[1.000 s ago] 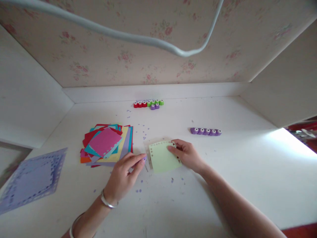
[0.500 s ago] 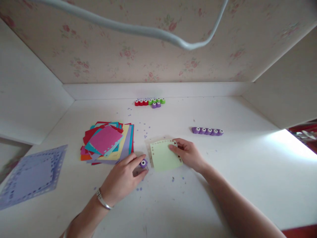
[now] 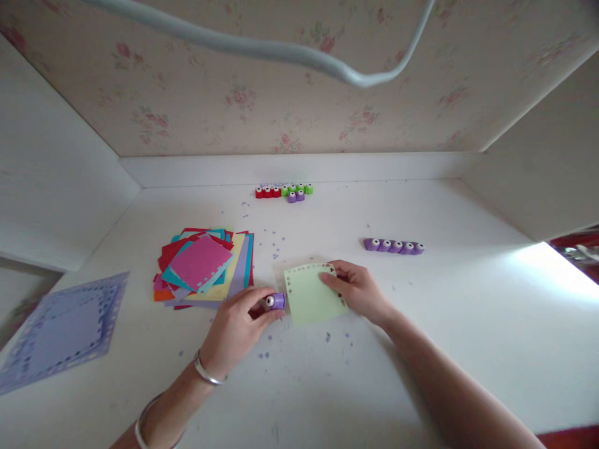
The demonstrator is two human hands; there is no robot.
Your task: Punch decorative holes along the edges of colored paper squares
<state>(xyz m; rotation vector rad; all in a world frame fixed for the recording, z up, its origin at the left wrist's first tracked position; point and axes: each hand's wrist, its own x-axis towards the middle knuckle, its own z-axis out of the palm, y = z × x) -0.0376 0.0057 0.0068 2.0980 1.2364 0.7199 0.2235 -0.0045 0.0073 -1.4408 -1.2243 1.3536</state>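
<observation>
A small purple craft paper punch (image 3: 277, 301) is gripped between the thumb and fingers of my left hand (image 3: 238, 324), tipped on its side with its white button toward my palm. Its far end is at the left edge of a pale green sheet of paper (image 3: 311, 297); whether the edge sits in the slot I cannot tell. Small punched holes run along the sheet's top, upper left and right edges. My right hand (image 3: 353, 289) pinches the sheet at its upper right, thumb on top and fingers behind, partly hidden.
Left of the hands lies a pile of coloured paper (image 3: 201, 265), with punched lilac sheets (image 3: 65, 330) farther left. A row of purple punches (image 3: 394, 246) stands at right; red, green and purple punches (image 3: 283, 191) stand at the back. Paper bits dot the white table (image 3: 449, 299). A pale cable (image 3: 281, 53) hangs above.
The punch has been turned in my left hand from button-up to lying sideways, and brought right against the green sheet's left edge. My right hand keeps its hold on the sheet.
</observation>
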